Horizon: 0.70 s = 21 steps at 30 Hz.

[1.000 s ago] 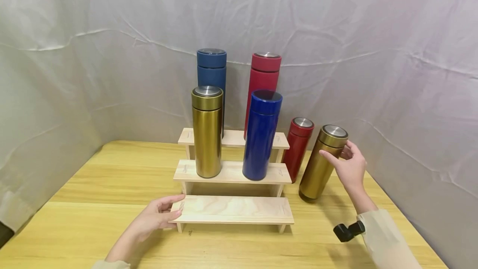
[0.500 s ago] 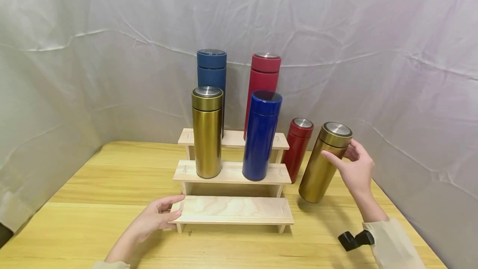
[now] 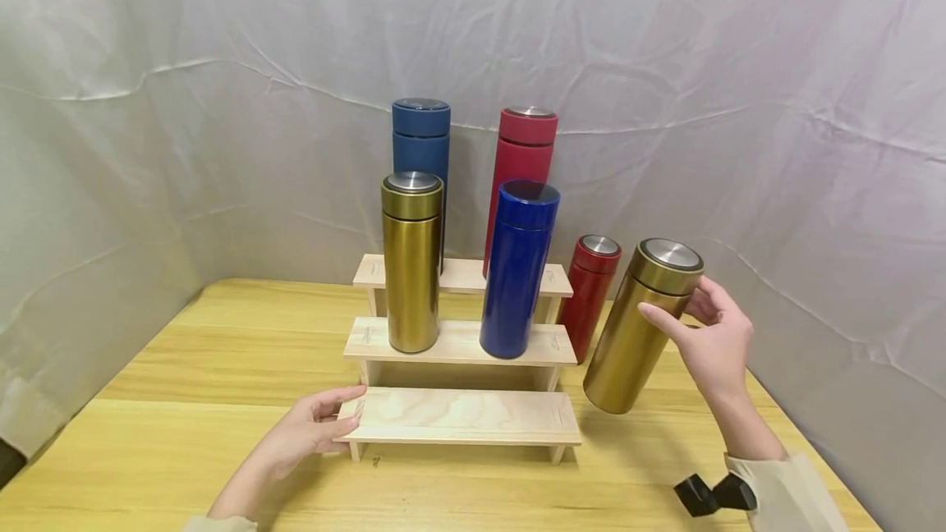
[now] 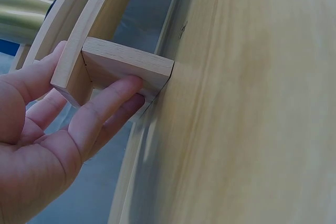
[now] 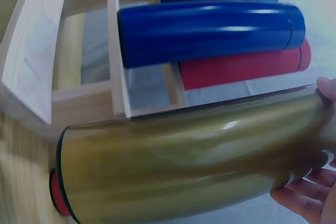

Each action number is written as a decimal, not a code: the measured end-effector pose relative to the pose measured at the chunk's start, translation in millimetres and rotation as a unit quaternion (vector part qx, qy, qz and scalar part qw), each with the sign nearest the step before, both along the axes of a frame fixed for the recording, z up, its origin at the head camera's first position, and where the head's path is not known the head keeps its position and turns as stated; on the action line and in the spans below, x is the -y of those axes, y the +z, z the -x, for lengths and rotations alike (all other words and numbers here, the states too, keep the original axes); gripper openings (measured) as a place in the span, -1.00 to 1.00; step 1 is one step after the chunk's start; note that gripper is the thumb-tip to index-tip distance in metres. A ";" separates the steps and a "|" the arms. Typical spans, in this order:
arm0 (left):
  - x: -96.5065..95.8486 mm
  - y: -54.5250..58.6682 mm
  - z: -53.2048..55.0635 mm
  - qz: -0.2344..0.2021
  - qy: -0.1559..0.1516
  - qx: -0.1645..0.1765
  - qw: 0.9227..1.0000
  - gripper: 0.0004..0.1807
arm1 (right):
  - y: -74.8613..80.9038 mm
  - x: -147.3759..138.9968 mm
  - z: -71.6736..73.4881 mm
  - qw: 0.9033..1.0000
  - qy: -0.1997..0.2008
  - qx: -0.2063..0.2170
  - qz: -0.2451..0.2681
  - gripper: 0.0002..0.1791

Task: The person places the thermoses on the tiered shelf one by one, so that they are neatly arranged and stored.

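My right hand [image 3: 717, 343] grips a gold thermos bottle [image 3: 641, 327] near its top, thumb on the near side and fingers behind. The bottle leans, its lid toward the right, and appears lifted off the table. In the right wrist view the same gold bottle [image 5: 194, 156] fills the lower half. My left hand [image 3: 306, 425] holds the left end of the lowest step of a three-tier wooden stand [image 3: 466, 415]. In the left wrist view the thumb lies over the board's end and the fingers [image 4: 105, 111] touch the leg [image 4: 128, 64] below.
On the middle step stand another gold bottle [image 3: 411, 269] and a glossy blue one [image 3: 520, 269]. Behind them, the top step bears a dull blue bottle [image 3: 421, 138] and a red one [image 3: 521, 162]. A smaller red bottle [image 3: 589, 294] stands on the table [image 3: 185, 401] right of the stand.
My right hand has moved right and nearer with the gold bottle, which has risen from the table and tilts more. The left hand and stand have stayed put.
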<state>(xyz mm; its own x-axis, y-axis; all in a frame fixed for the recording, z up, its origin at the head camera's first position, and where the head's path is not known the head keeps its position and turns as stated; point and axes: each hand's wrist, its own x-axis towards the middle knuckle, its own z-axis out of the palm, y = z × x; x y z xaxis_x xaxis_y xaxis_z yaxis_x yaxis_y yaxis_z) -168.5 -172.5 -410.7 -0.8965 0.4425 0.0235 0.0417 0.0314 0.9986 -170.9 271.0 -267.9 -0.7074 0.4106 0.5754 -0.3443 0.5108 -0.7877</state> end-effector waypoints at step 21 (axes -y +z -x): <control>-0.2 2.3 -1.2 0.003 -0.006 -0.005 1.000 -0.37 | -0.2 39.8 -12.9 0.993 0.096 -0.068 0.025 -0.44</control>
<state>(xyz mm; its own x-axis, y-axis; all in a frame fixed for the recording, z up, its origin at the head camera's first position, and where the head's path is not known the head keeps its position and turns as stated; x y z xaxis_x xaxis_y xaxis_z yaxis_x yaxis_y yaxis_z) -167.3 -172.3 -408.4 -0.8909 0.4531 0.0307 0.0529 0.0365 0.9979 -158.0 231.2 -268.1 -0.6920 0.3059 0.6539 -0.5372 0.3868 -0.7495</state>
